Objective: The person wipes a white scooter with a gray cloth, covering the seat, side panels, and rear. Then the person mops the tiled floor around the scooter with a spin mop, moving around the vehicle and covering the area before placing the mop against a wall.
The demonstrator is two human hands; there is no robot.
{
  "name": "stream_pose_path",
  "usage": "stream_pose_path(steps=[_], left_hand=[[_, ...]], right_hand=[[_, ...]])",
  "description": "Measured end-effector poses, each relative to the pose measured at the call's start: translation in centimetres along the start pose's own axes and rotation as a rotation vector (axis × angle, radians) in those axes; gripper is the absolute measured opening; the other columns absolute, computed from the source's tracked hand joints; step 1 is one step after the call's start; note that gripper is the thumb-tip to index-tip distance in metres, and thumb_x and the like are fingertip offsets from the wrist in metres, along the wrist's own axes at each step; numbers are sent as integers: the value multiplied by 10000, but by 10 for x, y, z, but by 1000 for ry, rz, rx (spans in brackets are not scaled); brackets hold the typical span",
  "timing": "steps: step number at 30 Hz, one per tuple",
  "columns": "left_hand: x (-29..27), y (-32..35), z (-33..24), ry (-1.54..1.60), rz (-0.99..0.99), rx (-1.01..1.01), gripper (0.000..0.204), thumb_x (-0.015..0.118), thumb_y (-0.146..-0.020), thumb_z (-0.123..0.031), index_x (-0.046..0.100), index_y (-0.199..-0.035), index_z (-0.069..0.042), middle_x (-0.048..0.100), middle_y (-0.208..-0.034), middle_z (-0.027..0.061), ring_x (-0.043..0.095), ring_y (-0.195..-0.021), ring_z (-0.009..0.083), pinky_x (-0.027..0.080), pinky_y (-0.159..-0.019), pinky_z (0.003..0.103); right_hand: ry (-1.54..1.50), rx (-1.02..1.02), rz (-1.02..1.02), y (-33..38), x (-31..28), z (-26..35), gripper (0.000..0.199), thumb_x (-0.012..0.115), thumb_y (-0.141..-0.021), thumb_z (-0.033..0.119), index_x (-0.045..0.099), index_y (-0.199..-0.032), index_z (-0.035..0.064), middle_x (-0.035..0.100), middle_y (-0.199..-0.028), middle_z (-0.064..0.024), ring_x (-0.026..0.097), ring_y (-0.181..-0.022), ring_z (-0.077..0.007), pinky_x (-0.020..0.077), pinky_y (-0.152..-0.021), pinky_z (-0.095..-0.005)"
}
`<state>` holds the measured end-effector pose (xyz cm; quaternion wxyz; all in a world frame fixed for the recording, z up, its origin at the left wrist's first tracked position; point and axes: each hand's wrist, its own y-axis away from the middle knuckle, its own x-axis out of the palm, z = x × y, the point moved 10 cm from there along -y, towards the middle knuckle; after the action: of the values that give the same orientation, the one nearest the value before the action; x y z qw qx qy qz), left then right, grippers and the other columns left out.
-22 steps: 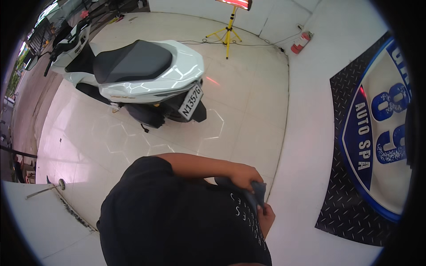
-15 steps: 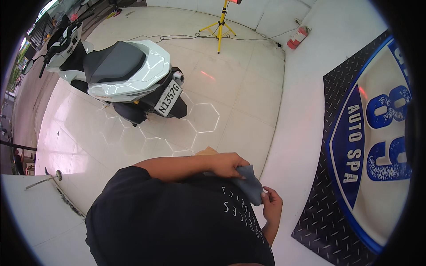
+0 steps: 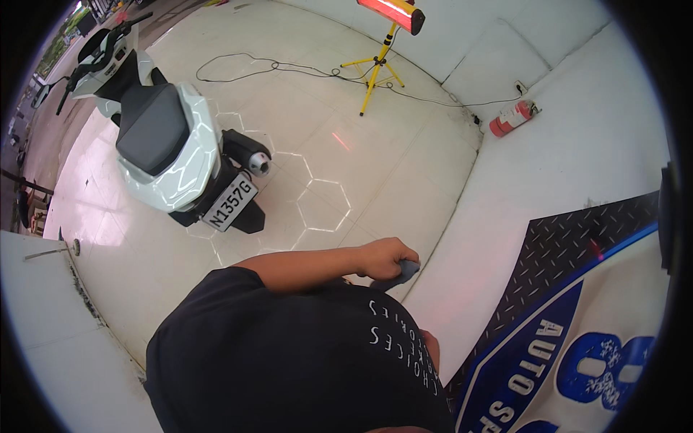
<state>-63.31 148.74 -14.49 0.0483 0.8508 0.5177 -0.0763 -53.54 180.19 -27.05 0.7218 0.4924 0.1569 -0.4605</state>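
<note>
I see the left hand clenched around a grey cloth, near and right of the scooter; the right hand's state I can't tell behind the shirt. A slackening grip could drop the cloth floorward.

The soft blue-grey fabric cloth is showing one plain tone. The glossy, rounded white scooter is bearing a dark grey padded seat. The cream tiled floor is mirroring white hexagon outlines. The printed banner is displaying black tread-plate patterning beside blue.
</note>
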Motion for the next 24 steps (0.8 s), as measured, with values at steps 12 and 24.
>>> stream_pose_path(steps=[12,24], left_hand=[[-247,-87,314,-509,-335,-1112,332,566,-806,-254,725,-1000,-37,698,-1042,213,665,-982,385,527,-860,444],[-169,7,413,49,-992,-1448,351,508,-815,-119,684,-1077,34,682,-1072,272,655,-1050,396,510,-903,438]], right_hand=[[-619,53,-65,-379,-185,77,361,591,-980,256,585,-1277,51,688,-850,-60,625,-687,-143,485,-612,-277],[-257,-593,70,-720,-373,480,258,498,-1004,112,624,-1216,36,605,-688,-34,513,-551,-89,442,-552,-242]])
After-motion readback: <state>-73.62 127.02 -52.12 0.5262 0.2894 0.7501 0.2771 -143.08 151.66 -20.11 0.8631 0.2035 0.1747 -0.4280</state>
